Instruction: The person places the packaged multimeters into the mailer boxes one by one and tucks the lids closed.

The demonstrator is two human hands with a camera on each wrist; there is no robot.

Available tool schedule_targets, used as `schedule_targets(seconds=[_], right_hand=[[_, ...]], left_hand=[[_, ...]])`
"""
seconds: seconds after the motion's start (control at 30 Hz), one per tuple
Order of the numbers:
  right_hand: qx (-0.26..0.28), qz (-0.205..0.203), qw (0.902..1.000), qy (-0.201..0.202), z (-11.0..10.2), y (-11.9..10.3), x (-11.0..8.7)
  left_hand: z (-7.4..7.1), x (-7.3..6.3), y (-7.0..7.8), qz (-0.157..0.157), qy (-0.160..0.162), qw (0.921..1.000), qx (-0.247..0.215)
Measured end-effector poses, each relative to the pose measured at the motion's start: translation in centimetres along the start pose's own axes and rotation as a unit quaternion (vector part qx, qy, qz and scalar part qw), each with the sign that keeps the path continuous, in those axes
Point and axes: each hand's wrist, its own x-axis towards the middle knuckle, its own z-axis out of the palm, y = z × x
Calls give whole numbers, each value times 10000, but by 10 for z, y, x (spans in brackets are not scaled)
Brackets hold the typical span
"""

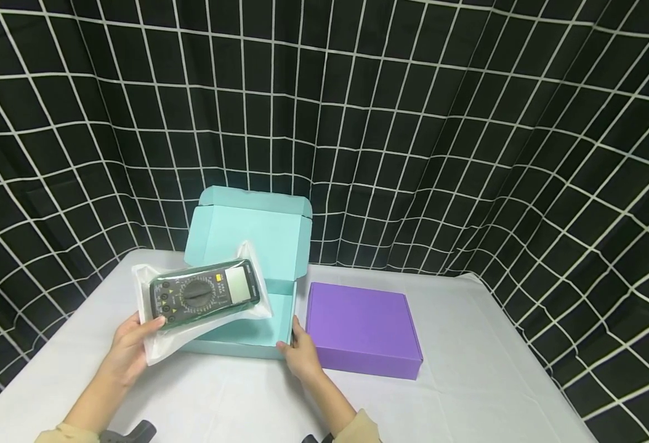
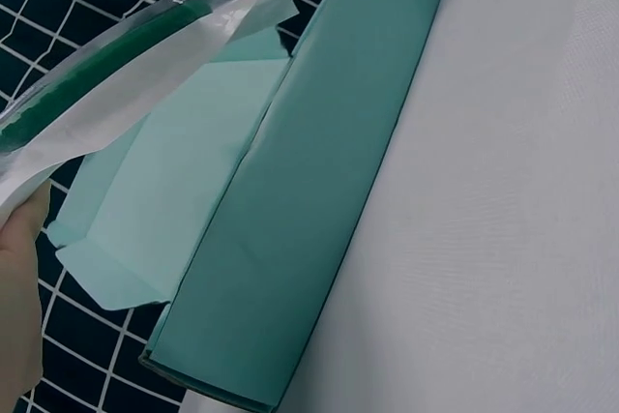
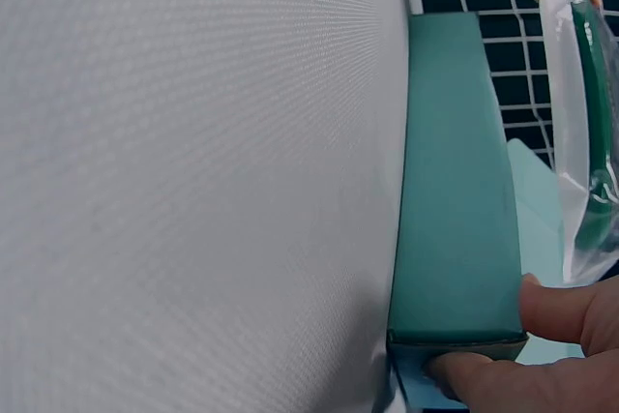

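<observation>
My left hand (image 1: pixel 127 352) grips one end of a clear and white plastic bag (image 1: pixel 161 349), thumb on top. Inside the bag lies a digital multimeter (image 1: pixel 202 295) with a dark face, a round dial and a green casing. Bag and multimeter are held tilted above the teal cardboard box (image 1: pixel 236 349), whose lid (image 1: pixel 255 231) stands open at the back. At the box's front right corner, my right hand (image 1: pixel 302 355) pinches the side wall, as the right wrist view shows with thumb and finger (image 3: pixel 474 374) at the corner. The bag hides part of the box's inside.
A closed purple box (image 1: pixel 363 326) stands just right of the teal box. Both rest on a white-covered table (image 1: pixel 468 394). Black curtains with a white grid (image 1: pixel 391 154) surround the table at the back and sides.
</observation>
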Motion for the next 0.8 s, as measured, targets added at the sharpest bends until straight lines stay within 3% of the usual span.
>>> schedule_targets(seconds=[0.3,0.57,0.8], right_hand=[[118,-7,9999,-13,-1,0,1],[298,2,9995,-97,-2,0,1],[182,41,9998,-105,-2,1,2]], left_hand=[[2,3,-3,-83,-247,9996,-65],[6,7,-1,-427,-68,9982,427],[7,10,-4,-541,-65,9980,317]])
